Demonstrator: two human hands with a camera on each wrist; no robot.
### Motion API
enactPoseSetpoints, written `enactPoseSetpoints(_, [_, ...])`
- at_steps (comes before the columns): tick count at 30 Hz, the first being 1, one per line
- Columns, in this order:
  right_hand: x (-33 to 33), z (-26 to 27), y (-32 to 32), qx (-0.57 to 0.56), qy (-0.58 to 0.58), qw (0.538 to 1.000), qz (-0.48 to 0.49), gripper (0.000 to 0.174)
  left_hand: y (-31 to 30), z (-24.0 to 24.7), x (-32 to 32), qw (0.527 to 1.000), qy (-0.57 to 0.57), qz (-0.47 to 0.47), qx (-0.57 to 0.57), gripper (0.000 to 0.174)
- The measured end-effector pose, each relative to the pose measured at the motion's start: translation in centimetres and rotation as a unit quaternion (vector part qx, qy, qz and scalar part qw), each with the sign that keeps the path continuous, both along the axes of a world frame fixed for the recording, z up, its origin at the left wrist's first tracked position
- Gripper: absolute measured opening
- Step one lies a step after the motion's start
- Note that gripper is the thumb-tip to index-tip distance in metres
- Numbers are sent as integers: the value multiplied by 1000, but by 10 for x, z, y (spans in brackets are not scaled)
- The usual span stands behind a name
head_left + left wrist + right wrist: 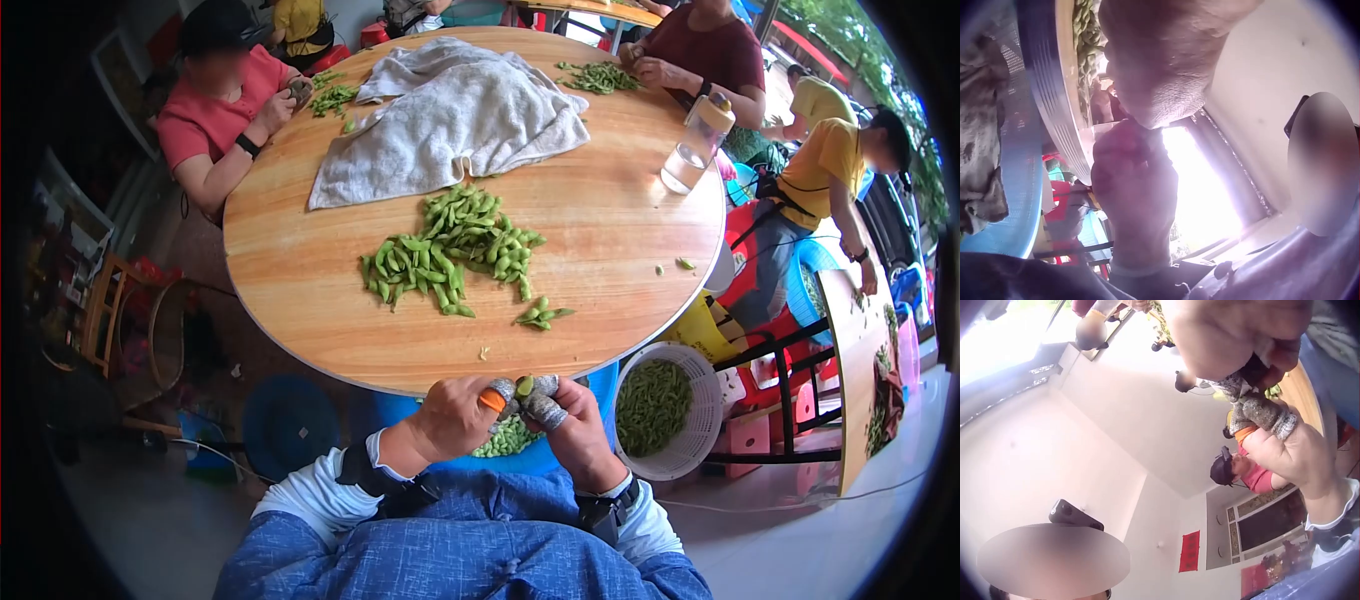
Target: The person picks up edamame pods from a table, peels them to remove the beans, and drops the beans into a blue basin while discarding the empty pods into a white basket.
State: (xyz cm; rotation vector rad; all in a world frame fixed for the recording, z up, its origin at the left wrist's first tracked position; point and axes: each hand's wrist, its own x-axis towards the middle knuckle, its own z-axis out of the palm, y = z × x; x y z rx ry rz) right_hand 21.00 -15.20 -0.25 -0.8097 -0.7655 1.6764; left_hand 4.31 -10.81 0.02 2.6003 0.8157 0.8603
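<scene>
Just off the table's near edge, my left hand (445,420) and right hand (580,435) meet, thumbs and fingertips pinching a green soybean pod (525,385) between them. Grey wrapping covers several fingertips, and an orange band circles one left finger. In the right wrist view the wrapped fingertips (1263,412) of the left hand press against those of the right. The pod is mostly hidden by fingers in both wrist views. Below the hands, shelled green beans (507,438) lie in a blue basin (603,385). A pile of soybean pods (450,245) sits ahead on the round wooden table (310,290).
A crumpled grey towel (460,110) covers the table's far middle. A water bottle (697,145) stands at the right rim. To my right, a white basket (708,405) of pods is on the floor. Two people sit across the table with smaller pod piles.
</scene>
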Motion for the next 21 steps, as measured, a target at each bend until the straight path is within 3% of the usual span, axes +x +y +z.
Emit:
enactPoseSetpoints(5, [-7, 7, 1, 40, -39, 998, -25, 17, 0, -5, 0, 997, -54, -10, -47, 36])
enactPoseSetpoints(13, [-3, -10, 2, -7, -21, 1000, 17, 15, -4, 1, -6, 999, 34, 28, -7, 30])
enactPoseSetpoints(16, [-12, 3, 0, 21, -74, 996, -45, 11, 4, -6, -3, 1000, -5, 8, 14, 31])
enactPoseSetpoints(21, [-3, -1, -1, 0, -13, 1000, -17, 14, 7, 11, 4, 998, 38, -36, 17, 37])
